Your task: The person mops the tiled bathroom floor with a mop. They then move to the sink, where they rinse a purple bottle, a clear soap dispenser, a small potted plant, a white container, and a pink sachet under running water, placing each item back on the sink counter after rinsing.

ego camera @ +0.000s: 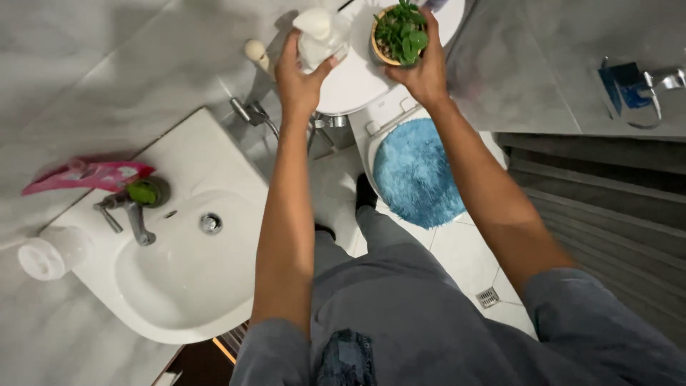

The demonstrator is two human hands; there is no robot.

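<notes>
Two hands work at the toilet cistern lid (350, 86). Left hand (300, 75) is clamped on a white bottle (319, 37), long axis upright, pump top pointing toward the camera. Right hand (427, 71) cups a small potted plant (397, 34), upright on the lid, leaves facing upward. A white washbasin (179, 286) lies at far left.

White cistern top (350, 86); potted plant (400, 32), white bottle (318, 36) on it.
</notes>
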